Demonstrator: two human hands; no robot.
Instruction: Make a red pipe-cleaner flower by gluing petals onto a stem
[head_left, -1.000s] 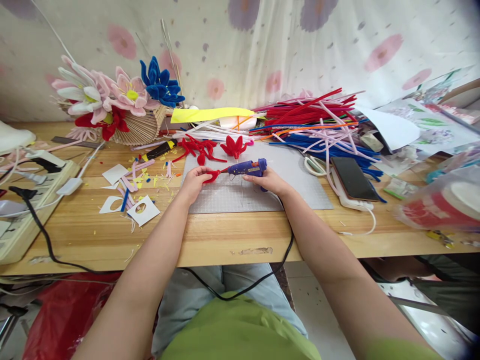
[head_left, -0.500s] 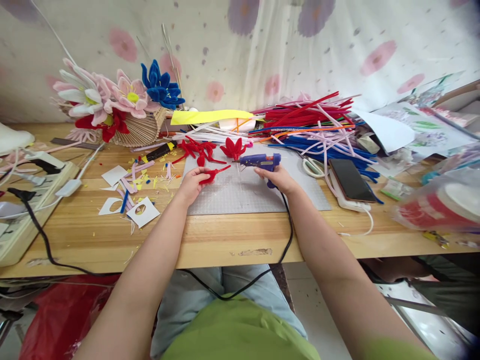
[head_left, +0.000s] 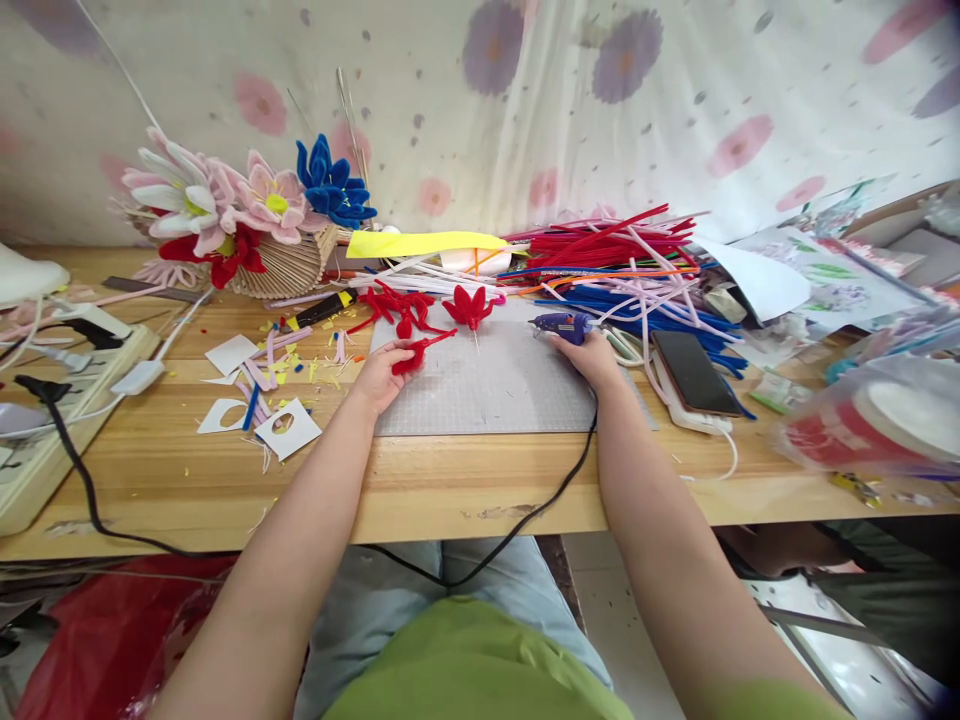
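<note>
Between the fingers of my left hand (head_left: 381,378) is a red pipe-cleaner petal (head_left: 411,360), its thin end pointing right. My right hand (head_left: 589,355) is wrapped round a blue glue gun (head_left: 559,325) at the right side of the grey cutting mat (head_left: 495,400). The gun's nozzle points left. A red pipe-cleaner flower (head_left: 469,307) with a thin stem stands at the mat's back, between my hands. More red petals (head_left: 397,303) lie in a pile just behind my left hand.
Paper and pipe-cleaner scraps (head_left: 259,380) litter the left. A power strip (head_left: 82,440) sits beyond them. Finished flowers (head_left: 225,200) stand back left, bundled pipe cleaners (head_left: 622,250) at the back. A phone (head_left: 694,370) and bagged cup (head_left: 885,420) lie right. The gun's black cord (head_left: 540,510) hangs over the table edge.
My right hand has drawn the glue gun right, away from the red flower. My left hand still holds the petal in nearly the same place. The view has shifted slightly.
</note>
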